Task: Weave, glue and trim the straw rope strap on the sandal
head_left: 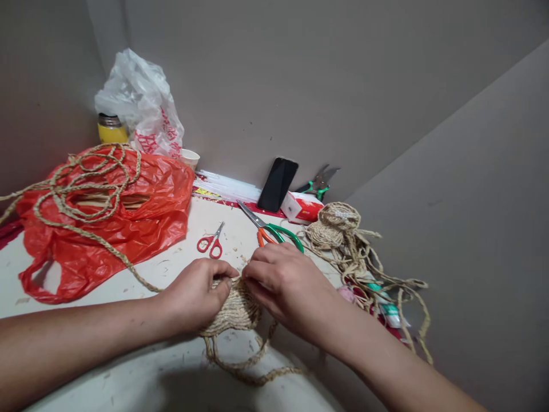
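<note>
Loose cord [253, 369]: trailing just in front of the woven straw piece [234, 313]
Left hand [195, 294]: fingers pinching the piece's top edge
Right hand [285, 283]: fingers gripping that same edge, piece lying under both
Red scissors [211, 244]: lying just beyond the piece

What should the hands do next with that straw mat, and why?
Probably draw the rope a little tighter along the rim of the mat. The left hand and right hand both pinch the mat at its top edge, nearly touching, and the rope lies slack across the table from the red bag to that spot.
</note>
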Demonstrator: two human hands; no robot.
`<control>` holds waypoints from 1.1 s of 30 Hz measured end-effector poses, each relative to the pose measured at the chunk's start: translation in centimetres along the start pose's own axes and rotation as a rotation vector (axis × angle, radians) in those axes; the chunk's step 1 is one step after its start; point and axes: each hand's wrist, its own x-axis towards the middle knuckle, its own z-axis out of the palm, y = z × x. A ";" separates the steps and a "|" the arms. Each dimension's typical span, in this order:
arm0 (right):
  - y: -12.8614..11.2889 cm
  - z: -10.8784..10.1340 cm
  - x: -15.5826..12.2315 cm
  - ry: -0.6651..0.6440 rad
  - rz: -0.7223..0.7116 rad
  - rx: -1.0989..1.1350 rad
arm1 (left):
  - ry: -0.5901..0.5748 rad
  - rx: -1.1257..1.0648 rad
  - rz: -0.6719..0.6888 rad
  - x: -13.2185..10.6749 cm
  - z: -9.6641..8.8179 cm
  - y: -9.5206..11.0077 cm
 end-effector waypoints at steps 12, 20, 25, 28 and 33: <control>-0.8 -1.6 1.1 -0.136 -0.072 -0.107 | -0.021 -0.182 -0.075 0.4 0.1 0.0; 0.2 -1.7 0.7 -0.095 -0.126 0.003 | -0.066 -0.204 -0.124 0.4 0.0 0.2; 0.8 -1.8 0.3 -0.098 -0.093 0.074 | -0.041 0.075 0.054 0.5 -0.7 0.2; 1.0 -1.8 0.2 -0.086 -0.096 0.105 | 0.100 0.223 0.201 0.5 -1.2 0.4; 1.0 -1.4 0.1 -0.056 -0.110 0.170 | 0.086 -0.155 0.063 0.7 -1.5 0.9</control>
